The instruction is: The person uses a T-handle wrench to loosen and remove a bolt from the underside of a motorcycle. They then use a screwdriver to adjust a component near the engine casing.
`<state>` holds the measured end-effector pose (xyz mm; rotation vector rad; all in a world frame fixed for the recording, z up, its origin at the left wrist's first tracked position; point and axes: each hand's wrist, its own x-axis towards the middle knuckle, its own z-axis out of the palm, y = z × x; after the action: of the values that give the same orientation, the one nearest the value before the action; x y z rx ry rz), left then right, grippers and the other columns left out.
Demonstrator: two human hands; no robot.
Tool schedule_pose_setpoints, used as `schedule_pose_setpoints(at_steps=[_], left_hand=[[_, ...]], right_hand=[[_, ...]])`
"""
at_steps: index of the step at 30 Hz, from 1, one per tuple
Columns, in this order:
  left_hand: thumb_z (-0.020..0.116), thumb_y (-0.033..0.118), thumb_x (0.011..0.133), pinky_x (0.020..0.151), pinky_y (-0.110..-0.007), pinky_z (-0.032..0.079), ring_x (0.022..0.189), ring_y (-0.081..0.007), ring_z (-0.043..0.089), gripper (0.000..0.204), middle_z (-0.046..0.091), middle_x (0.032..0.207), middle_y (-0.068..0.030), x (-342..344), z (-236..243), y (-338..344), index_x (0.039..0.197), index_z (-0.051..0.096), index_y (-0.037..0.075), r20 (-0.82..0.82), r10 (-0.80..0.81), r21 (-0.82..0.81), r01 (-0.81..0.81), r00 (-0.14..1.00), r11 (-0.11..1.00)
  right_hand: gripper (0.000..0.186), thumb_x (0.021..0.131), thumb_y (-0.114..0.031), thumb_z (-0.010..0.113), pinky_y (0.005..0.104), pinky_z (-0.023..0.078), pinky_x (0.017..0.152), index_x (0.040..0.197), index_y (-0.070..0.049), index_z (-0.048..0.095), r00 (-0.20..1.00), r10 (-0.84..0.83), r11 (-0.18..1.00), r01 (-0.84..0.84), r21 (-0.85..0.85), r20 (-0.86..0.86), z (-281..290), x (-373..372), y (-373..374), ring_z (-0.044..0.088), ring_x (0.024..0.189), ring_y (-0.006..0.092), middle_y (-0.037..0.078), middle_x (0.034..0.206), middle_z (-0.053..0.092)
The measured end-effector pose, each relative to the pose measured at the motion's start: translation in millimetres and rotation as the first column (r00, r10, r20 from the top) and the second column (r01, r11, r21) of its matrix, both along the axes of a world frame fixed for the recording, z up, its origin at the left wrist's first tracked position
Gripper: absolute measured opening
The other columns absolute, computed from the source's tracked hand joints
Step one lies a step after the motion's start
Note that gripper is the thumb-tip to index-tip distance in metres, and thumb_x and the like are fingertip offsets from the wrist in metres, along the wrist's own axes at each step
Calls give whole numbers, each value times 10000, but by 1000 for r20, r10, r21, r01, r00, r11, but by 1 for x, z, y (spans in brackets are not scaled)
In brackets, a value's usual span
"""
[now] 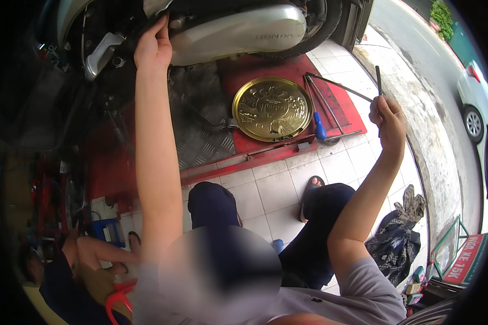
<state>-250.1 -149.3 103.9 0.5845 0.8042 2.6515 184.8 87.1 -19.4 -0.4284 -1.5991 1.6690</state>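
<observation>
My left hand (153, 49) reaches up to the scooter's underside beside its silver side casing (230, 38), fingers bent against a part I cannot make out. My right hand (385, 116) is closed around a dark metal rod (379, 78), held upright at the right. On the red lift platform (244, 67) lie a round gold-coloured embossed tray (271, 108), metal bar tools (331, 114) and a blue-handled tool (319, 125). The scooter's rear tyre (320, 35) shows at the top.
Another person's bare leg (103, 249) is at lower left beside a red plastic chair (119, 298). A dark cloth heap (396, 244) and a signboard (463, 257) sit at lower right, near the doorway. A white car (474, 97) stands on the street outside.
</observation>
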Motion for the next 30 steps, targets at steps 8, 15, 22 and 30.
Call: schedule_pose_setpoints(at_steps=[8, 15, 22, 30], left_hand=[[561, -59, 883, 800, -351, 600, 942, -280, 658, 172, 629, 1024, -155, -36, -16, 7, 1054, 540, -58, 4, 131, -57, -131, 991, 990], [547, -152, 812, 808, -355, 604, 925, -270, 646, 159, 621, 966, -146, -52, -17, 24, 924, 559, -40, -48, 173, -15, -174, 984, 985], [549, -126, 825, 817, -322, 589, 947, -264, 655, 161, 645, 1027, -147, -51, -14, -1, 968, 590, -64, -57, 102, -118, -108, 993, 987], [748, 79, 765, 532, -297, 500, 648, -164, 628, 210, 668, 871, -138, -4, -4, 52, 912, 648, -33, -241, 396, -383, -462, 886, 800]], right_hand=[[298, 984, -245, 533, 225, 220, 477, 750, -60, 542, 923, -369, 920, 345, -187, -113, -51, -34, 20, 301, 546, 52, -35, 633, 410], [292, 1002, -214, 422, 284, 476, 535, 940, 44, 543, 903, -415, 853, 429, -296, 111, -80, -29, 45, 547, 570, 158, 129, 733, 597], [861, 803, 78, 358, 397, 606, 630, 1416, 18, -244, 870, -301, 913, 381, -145, 391, -85, -38, 28, 691, 681, 339, 330, 843, 618], [242, 824, -91, 545, 321, 561, 565, 873, 141, 593, 747, -65, 935, 277, -220, 662, -155, 7, 91, 635, 631, 249, 209, 749, 638]])
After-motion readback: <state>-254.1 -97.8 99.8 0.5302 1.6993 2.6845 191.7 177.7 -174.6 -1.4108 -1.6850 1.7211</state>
